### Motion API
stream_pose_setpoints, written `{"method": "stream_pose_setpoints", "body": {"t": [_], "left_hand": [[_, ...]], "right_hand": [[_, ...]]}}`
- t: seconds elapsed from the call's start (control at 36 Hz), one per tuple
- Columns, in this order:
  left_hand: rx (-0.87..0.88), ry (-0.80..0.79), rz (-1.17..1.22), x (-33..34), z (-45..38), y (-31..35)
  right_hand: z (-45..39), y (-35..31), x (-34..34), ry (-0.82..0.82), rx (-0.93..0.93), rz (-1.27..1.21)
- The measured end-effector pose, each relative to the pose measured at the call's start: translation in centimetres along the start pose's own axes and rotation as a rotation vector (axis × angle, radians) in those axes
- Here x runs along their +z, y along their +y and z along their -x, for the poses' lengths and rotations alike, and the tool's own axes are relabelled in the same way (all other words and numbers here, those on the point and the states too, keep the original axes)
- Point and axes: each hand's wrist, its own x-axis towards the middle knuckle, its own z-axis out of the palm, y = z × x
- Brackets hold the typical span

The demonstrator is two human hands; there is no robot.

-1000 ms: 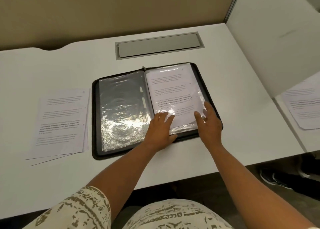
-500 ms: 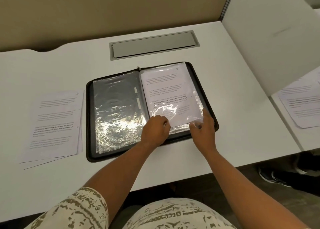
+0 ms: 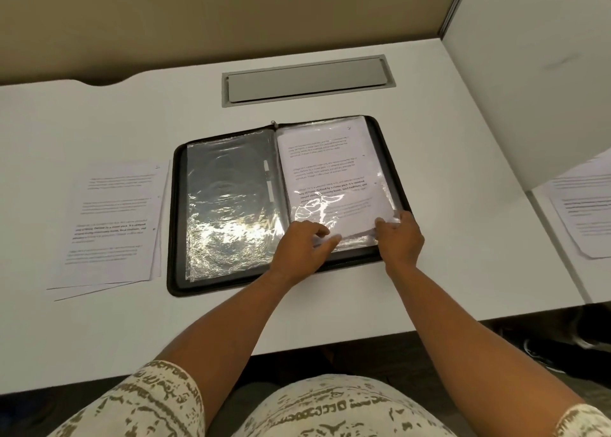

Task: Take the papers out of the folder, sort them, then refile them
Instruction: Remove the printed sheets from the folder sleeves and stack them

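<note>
So we have the folder (image 3: 228, 212) lying open flat mid-desk (image 3: 99, 122), so both sleeve pages face up and either hand can reach. Our left hand (image 3: 302, 243) sits at the near edge of the right sleeve (image 3: 334, 185), fingers curled with tips on the plastic, probably pinning or parting its mouth; an actual pinch we can't confirm. Our right hand (image 3: 401, 236) has thumb and fingers closed on the near right corner of the sheet (image 3: 327, 159) in that sleeve, which suits sliding it along the pocket. The left sleeve (image 3: 231, 205) looks empty. A stack (image 3: 112, 218) rests just left of the folder, apart from it, likely staged for refiling. More papers (image 3: 585, 212) lie on the next desk, far right.
</note>
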Motion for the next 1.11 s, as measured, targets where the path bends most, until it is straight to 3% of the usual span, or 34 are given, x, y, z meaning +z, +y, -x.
{"method": "stream_pose_setpoints", "body": {"t": [0.19, 0.58, 0.81, 0.94, 1.11], "left_hand": [[-0.095, 0.15, 0.006, 0.4, 0.9, -0.9], [-0.336, 0.233, 0.068, -0.3, 5.4, -1.8], [-0.503, 0.283, 0.286, 0.1, 7.1, -2.3], [-0.665, 0.219, 0.563, -0.2, 7.1, -2.3], [-0.685, 0.106, 0.628, -1.1, 8.9, -2.1]], "right_hand": [[0.2, 1.0, -1.5, -0.115, 0.067, 0.004], [2.5, 2.4, -4.3, -0.294, 0.445, -0.384], [4.4, 2.7, -6.0, -0.415, 0.586, -0.389], [5.8, 3.0, -7.4, -0.544, 0.617, -0.315], [5.0, 2.8, -8.4, -0.51, 0.561, -0.25]]}}
